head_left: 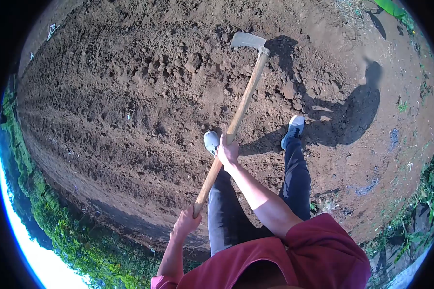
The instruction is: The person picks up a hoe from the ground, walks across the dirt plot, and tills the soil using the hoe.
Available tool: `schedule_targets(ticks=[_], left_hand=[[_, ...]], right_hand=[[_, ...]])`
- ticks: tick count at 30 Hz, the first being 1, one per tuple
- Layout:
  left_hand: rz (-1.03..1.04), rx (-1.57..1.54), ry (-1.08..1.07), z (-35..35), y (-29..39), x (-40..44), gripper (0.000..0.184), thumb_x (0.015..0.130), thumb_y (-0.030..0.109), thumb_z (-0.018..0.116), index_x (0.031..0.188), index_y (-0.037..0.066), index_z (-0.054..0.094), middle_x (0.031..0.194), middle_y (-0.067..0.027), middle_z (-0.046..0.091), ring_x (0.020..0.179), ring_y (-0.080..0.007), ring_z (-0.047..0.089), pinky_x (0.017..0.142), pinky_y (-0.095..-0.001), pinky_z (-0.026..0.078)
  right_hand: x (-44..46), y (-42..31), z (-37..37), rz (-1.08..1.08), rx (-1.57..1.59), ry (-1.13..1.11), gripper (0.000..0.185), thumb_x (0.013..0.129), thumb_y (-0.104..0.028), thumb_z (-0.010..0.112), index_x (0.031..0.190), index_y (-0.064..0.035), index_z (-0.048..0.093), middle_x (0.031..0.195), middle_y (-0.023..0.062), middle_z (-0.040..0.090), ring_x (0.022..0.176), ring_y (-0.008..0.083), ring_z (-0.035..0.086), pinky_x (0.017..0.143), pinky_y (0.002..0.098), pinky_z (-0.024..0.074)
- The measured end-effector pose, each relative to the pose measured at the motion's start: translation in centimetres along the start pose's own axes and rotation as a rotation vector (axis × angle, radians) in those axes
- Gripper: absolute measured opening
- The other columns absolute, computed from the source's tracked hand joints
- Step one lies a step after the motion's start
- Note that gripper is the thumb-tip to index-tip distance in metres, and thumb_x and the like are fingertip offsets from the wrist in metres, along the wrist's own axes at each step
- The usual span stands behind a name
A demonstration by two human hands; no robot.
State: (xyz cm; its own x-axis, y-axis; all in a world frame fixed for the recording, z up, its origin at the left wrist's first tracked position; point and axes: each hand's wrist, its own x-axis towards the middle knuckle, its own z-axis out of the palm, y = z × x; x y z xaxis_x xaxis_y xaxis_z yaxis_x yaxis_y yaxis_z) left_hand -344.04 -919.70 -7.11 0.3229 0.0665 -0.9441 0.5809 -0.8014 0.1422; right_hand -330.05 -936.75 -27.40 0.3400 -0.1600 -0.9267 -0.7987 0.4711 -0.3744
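A hoe (246,98) with a long wooden handle slants across the view, its flat metal blade (247,40) held over the broken soil at the top. My left hand (187,222) is closed round the butt end of the handle. Farther up the shaft, my right hand (228,151) grips it near the middle, just beside my light shoe (211,142). Whether the blade touches the ground, I cannot tell.
Tilled brown soil (130,96) with clods spreads left and ahead. My other shoe (296,123) stands on the dirt to the right, near my shadow (357,118). Green plants (427,192) border the right edge, and bushes (58,226) line the lower left.
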Motion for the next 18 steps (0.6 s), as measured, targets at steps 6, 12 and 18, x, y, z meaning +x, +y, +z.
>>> schedule_targets(ticks=[6, 12, 18], left_hand=[[0.103, 0.035, -0.052, 0.2, 4.2, 0.5, 0.038, 0.084, 0.023, 0.063, 0.115, 0.001, 0.054, 0.084, -0.0289, 0.065, 0.084, -0.0473, 0.064, 0.071, -0.0535, 0.051], [0.378, 0.008, -0.047, 4.3, 16.6, 11.6, 0.035, 0.082, 0.018, 0.064, 0.111, 0.001, 0.054, 0.089, -0.0282, 0.065, 0.088, -0.0457, 0.064, 0.075, -0.0515, 0.050], [0.256, 0.106, -0.085, 10.1, 21.6, 17.7, 0.040, 0.083, 0.022, 0.065, 0.113, -0.001, 0.052, 0.096, -0.0289, 0.066, 0.095, -0.0450, 0.064, 0.078, -0.0505, 0.050]], right_hand=[[-0.7, -4.9, -4.2, -0.019, 0.254, 0.014, 0.034, 0.099, -0.034, 0.057, 0.088, -0.0045, 0.045, 0.056, 0.0014, 0.045, 0.039, 0.0121, 0.045, 0.035, 0.0288, 0.0415], [9.1, -16.4, -14.2, -0.229, 0.086, 0.193, 0.035, 0.100, -0.035, 0.055, 0.084, -0.0053, 0.048, 0.057, 0.0016, 0.047, 0.043, 0.0136, 0.050, 0.038, 0.0300, 0.0448], [22.7, -12.2, -19.7, -0.094, -0.190, 0.314, 0.035, 0.094, -0.034, 0.059, 0.082, -0.0014, 0.056, 0.060, 0.0082, 0.057, 0.046, 0.0204, 0.058, 0.043, 0.0351, 0.0507]])
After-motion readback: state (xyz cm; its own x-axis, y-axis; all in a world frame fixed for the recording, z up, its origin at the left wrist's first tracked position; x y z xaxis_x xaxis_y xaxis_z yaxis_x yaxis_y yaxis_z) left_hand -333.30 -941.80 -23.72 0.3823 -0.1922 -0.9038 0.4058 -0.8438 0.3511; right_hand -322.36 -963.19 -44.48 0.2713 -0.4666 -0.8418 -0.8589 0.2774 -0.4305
